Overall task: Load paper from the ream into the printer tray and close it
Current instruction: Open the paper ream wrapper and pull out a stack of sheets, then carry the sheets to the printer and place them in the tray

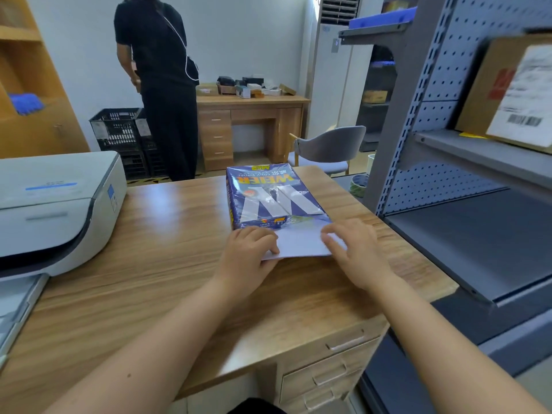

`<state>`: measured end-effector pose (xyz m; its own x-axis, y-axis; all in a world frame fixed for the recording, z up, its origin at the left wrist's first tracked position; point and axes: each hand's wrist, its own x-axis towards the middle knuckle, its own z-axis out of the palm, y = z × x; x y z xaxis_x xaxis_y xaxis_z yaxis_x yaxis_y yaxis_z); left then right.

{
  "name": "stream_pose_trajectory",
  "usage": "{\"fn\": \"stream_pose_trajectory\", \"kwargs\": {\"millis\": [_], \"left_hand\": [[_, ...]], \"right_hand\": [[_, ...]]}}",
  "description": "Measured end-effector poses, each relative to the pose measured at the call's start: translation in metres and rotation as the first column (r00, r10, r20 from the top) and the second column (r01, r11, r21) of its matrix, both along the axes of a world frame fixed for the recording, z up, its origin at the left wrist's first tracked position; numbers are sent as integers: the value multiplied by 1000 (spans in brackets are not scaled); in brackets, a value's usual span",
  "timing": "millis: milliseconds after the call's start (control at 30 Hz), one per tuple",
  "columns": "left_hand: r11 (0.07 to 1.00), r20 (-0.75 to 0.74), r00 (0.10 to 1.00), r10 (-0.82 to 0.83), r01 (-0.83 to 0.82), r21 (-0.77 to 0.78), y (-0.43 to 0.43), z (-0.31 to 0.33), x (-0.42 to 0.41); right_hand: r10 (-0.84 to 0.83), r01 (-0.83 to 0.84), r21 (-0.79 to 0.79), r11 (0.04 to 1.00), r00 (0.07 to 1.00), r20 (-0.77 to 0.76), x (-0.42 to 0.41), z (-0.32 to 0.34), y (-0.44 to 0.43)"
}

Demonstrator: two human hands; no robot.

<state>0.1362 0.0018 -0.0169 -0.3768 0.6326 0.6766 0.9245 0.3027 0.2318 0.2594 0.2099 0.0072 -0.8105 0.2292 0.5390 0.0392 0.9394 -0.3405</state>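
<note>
A blue ream of copy paper lies on the wooden desk, its near end torn open. White sheets stick out of that end toward me. My left hand pinches the sheets' near left corner. My right hand rests flat on their right side with fingers spread. The white printer stands at the desk's left edge, and its pulled-out paper tray shows at the lower left.
A grey metal shelf unit with a cardboard box stands close on the right. A person in black stands beyond the desk beside black crates. A grey chair and a second desk are farther back.
</note>
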Motion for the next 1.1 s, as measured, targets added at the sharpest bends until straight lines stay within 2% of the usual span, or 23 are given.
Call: {"fn": "stream_pose_trajectory", "kwargs": {"millis": [67, 100, 167, 233, 300, 400, 467, 500, 567, 633, 667, 733, 800, 867, 900, 967, 1000, 1033, 1067, 1100], "left_hand": [[1000, 2, 1000, -6, 6, 14, -3, 1, 9], [1000, 4, 1000, -12, 12, 27, -4, 1, 13], [998, 11, 999, -30, 29, 56, -5, 3, 23], [995, 19, 999, -47, 46, 87, -6, 6, 33], [992, 45, 997, -69, 63, 113, -7, 10, 41], [987, 77, 992, -105, 94, 131, -10, 14, 51], [985, 61, 992, -108, 98, 139, -11, 15, 56], [984, 63, 992, -106, 95, 152, -12, 15, 57], [981, 102, 990, -97, 78, 178, -13, 16, 58], [983, 147, 987, -71, 45, 177, -15, 16, 57], [985, 164, 985, -56, 28, 169, -16, 16, 56], [991, 165, 986, -37, 14, 135, -19, 16, 54], [998, 149, 988, -45, 36, 59, -25, 17, 53], [996, 188, 978, -87, 81, 36, -36, 22, 52], [989, 225, 966, -126, 104, 104, -39, 27, 53], [926, 340, 923, -180, 43, 375, -41, 36, 55], [865, 456, 870, -186, -75, 495, -39, 39, 53], [809, 606, 777, -170, -241, 536, -35, 41, 48], [772, 753, 642, -141, -405, 490, -31, 41, 38], [762, 874, 469, -124, -519, 387, -29, 40, 27]], "right_hand": [[-119, 125, -241, 962, 992, 42, 4, 13, 11], [-155, 171, -388, 906, 985, 73, 5, 19, 16], [-172, 210, -639, 740, 978, 122, 8, 27, 27], [-155, 220, -788, 575, 975, 159, 10, 30, 40], [-70, 265, -852, 451, 962, 262, 10, 30, 46], [61, 359, -878, 317, 916, 396, 3, 23, 46], [76, 413, -873, 260, 892, 445, 1, 19, 38], [60, 456, -851, 261, 872, 486, 1, 18, 36], [23, 486, -853, 188, 866, 499, 2, 16, 33], [39, 438, -898, 44, 897, 439, 0, 13, 33], [35, 443, -896, 38, 895, 445, -2, 10, 34], [9, 527, -833, 169, 844, 536, -8, 10, 37], [-11, 571, -727, 383, 789, 614, -11, 15, 38], [-14, 527, -637, 562, 777, 630, -13, 22, 39], [-2, 502, -631, 592, 784, 621, -11, 25, 38], [22, 467, -660, 588, 806, 591, -8, 27, 38], [32, 454, -668, 589, 814, 581, -7, 27, 38], [40, 447, -676, 586, 817, 575, -5, 28, 36], [46, 440, -684, 582, 822, 568, -5, 26, 36], [46, 435, -697, 570, 830, 556, -4, 27, 34]]}}
